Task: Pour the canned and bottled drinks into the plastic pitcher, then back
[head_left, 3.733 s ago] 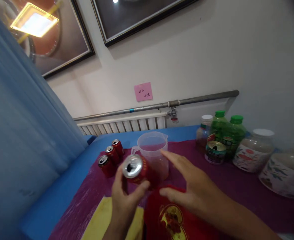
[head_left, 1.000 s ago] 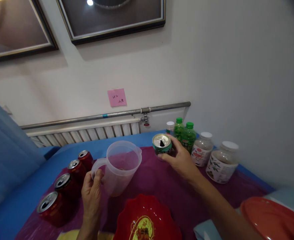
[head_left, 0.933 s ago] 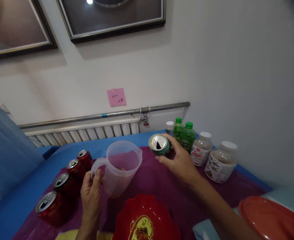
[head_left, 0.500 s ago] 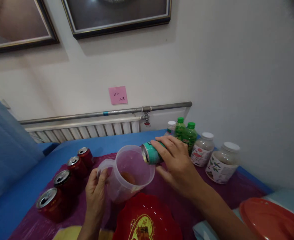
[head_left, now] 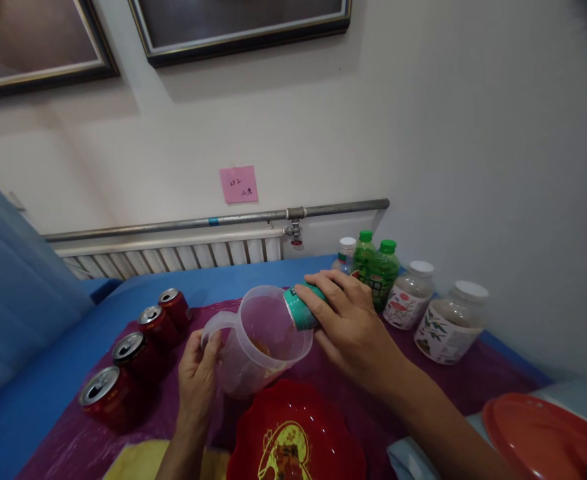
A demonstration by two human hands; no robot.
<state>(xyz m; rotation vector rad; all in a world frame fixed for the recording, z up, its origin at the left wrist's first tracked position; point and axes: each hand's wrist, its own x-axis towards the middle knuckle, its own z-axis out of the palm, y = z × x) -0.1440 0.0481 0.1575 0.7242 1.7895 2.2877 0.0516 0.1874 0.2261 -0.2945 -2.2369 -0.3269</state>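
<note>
My left hand (head_left: 198,377) grips the handle of a clear plastic measuring jug (head_left: 260,340), which is tipped toward me on the purple cloth. My right hand (head_left: 350,327) holds a green can (head_left: 300,308) lying nearly on its side, its open top over the jug's rim. Some reddish-brown liquid sits in the bottom of the jug. Below the jug stands a red bowl (head_left: 296,437) with a gold emblem.
Several opened red cans (head_left: 130,350) stand in a diagonal row at the left. Green bottles (head_left: 376,267) and white-lidded jars (head_left: 448,320) line the wall at the right. A red plate (head_left: 548,437) lies at the lower right. A radiator (head_left: 173,257) runs along the wall.
My right hand lifted the green can from beside the bottles, carried it left and tipped it over the jug. My left hand, earlier holding a red can, now tilts the jug by its handle.
</note>
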